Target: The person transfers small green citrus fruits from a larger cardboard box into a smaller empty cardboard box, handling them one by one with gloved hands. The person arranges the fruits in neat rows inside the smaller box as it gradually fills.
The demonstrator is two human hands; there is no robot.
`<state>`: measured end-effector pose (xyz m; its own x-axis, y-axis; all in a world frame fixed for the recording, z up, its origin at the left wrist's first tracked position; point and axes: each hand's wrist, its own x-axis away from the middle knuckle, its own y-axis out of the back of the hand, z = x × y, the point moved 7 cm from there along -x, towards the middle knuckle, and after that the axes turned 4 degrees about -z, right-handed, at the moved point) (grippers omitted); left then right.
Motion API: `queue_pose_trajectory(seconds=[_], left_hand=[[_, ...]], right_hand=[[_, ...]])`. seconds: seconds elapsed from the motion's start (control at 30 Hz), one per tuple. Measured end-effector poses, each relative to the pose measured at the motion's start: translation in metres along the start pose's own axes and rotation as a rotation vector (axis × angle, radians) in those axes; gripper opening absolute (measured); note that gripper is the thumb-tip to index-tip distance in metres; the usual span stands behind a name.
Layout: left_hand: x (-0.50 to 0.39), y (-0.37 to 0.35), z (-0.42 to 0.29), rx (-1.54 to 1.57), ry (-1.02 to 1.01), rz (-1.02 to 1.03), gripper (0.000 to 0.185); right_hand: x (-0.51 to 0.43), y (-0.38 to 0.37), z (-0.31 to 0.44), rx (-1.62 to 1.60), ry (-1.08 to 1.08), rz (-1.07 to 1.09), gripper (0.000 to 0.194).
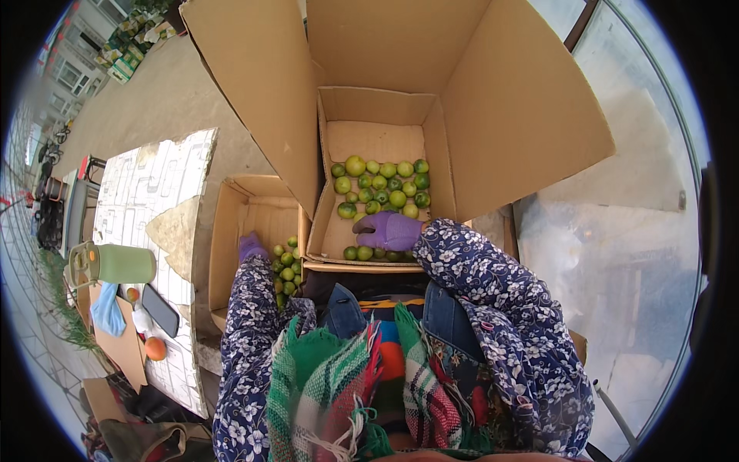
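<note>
Before me stands a tall cardboard box (378, 137) with its flaps raised. Rows of small green round fruits (379, 182), possibly limes, lie on its floor. My right hand (395, 230), in a purple glove, is palm down inside this box, over the fruits near its front wall. What lies under the palm is hidden. To the left, a lower cardboard box (222, 231) contains more green fruits (287, 274) heaped at its right side. My left hand (252, 246), also gloved in purple, is inside it, left of the heap; its fingers are mostly out of sight.
At left, a worn white-patterned board (124, 190) carries a green bottle (124, 264), a dark phone (160, 310), a blue cloth (108, 309) and an orange-red fruit (155, 349). A clear plastic sheet (606, 260) rises at right. Stacked cartons (126, 63) stand far off.
</note>
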<state>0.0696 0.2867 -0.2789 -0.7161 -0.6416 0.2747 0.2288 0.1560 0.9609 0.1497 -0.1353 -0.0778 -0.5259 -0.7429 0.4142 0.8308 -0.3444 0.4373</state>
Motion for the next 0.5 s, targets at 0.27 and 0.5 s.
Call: queue_pose_trajectory(seconds=[0.27, 0.5], left_hand=[[-0.011, 0.022, 0.031, 0.486, -0.094, -0.257, 0.048], [0.17, 0.237, -0.067, 1.051, -0.493, -0.608, 0.048]], right_hand=[[-0.003, 0.008, 0.003, -0.011, 0.009, -0.105, 0.054], [0.011, 0.034, 0.014, -0.503, -0.023, -0.277, 0.045]])
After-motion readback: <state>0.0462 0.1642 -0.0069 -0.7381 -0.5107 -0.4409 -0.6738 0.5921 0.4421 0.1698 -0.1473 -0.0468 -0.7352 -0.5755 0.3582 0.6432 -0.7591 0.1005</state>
